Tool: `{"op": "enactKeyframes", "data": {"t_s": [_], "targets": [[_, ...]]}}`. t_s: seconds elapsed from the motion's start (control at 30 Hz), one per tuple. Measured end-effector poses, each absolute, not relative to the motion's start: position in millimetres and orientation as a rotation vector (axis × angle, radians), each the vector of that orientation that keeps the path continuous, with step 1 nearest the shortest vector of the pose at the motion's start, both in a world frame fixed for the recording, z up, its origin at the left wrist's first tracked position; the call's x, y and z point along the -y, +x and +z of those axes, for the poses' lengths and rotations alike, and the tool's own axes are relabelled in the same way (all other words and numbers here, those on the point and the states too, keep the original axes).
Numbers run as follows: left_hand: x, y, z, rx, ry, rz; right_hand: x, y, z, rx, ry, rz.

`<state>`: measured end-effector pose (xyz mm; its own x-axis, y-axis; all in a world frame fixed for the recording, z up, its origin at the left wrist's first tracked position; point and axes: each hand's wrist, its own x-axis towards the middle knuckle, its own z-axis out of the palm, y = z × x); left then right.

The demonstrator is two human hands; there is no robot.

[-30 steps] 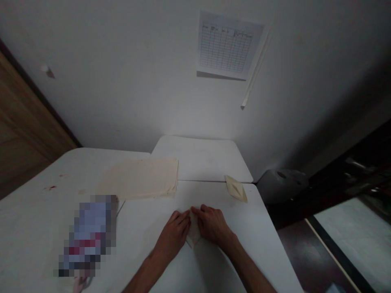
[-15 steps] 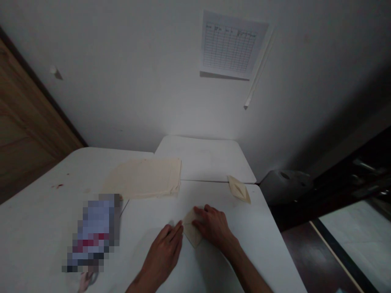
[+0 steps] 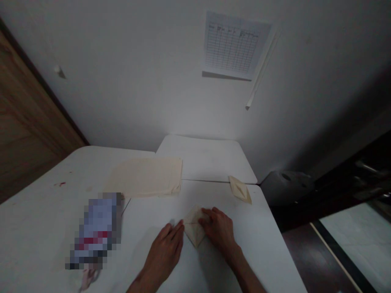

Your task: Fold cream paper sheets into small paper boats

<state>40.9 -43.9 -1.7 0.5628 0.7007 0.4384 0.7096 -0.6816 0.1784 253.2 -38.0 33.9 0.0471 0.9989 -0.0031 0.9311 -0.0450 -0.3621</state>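
A small diamond-shaped piece of folded cream paper lies on the white table, with crease lines across it. My left hand rests flat at its left corner, fingers stretched out and fingertips touching the edge. Over the right side of the paper, my right hand has its fingers bent and holds it against the table, hiding that part. Beyond my right hand sits another folded paper piece with a raised middle. A stack of cream paper sheets lies at the back left.
A pixelated bluish item lies at the left of the table. A printed chart hangs on the wall beside a thin white strip. A grey bin-like object stands past the table's right edge.
My right hand has shifted slightly to the right, uncovering more of the folded paper. My left hand stays at the paper's left corner. The view has moved a little.
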Motion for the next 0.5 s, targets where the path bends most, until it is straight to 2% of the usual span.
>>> {"op": "enactKeyframes", "data": {"t_s": [0.23,0.5], "targets": [[41,43,-5,1.259,-2.727,-0.779,52,280,23,1.808,-2.138,0.318],[21,61,-1,1.266,-2.717,-0.872,54,281,25,1.77,-2.018,0.318]]}}
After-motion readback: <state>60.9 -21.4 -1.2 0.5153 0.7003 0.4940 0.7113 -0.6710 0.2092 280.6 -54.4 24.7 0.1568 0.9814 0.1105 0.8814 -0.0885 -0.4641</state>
